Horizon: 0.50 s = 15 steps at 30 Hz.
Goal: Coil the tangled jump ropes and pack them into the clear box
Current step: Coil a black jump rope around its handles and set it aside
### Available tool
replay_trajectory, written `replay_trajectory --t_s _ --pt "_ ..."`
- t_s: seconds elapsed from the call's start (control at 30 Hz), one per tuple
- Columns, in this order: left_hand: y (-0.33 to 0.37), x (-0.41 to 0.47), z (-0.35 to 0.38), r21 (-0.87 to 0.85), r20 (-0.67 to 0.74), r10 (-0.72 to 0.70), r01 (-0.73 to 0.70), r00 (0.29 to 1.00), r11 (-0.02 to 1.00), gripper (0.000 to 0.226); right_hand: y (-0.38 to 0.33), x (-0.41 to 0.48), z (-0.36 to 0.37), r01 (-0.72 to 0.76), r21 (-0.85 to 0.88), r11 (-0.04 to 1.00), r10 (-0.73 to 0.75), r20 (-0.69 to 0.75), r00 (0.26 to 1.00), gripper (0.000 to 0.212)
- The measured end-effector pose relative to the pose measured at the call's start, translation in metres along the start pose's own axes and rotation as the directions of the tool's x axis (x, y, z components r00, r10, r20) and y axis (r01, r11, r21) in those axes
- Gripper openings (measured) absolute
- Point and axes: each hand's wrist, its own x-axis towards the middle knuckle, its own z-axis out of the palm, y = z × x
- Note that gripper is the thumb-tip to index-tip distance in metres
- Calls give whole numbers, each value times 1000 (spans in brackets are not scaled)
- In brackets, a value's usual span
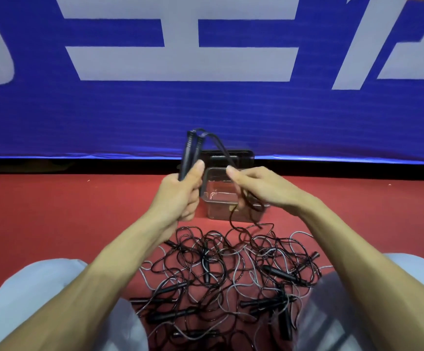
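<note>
Clear box (pixel 218 211) stands near; left fingers (pixel 197 168) clamp two handles (pixel 189 150), right fingers (pixel 232 171) pinch the rope (pixel 222 148)

Bright, even overhead light, soft shadows under the forearms, slight blur, wide-angle bending at the edges

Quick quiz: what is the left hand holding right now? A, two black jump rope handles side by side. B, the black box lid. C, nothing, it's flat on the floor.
A: the left hand grips two black handles upright together, while the right hand pinches their cord.
</note>
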Motion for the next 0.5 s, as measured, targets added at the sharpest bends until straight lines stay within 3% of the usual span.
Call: replay_trajectory --t_s 0.13,0.23,0.37,0.5 --pt "1 3 -7 -69 -147 13 -23 989 997 46 7 6 13 15 -7 1000 -14 146 989 36" --pt "-1 3 -6 -83 -243 -10 -11 970 996 47 6 8 18 73 -197 978 -42 160 986 27" --pt "2 8 -15 -375 -170 -201 126 965 918 47 10 6 27 120 -465 877 13 273 962 22" --pt "2 13 -21 -503 -130 -252 155 959 850 49 10 5 24 142 -608 781 66 307 950 32"
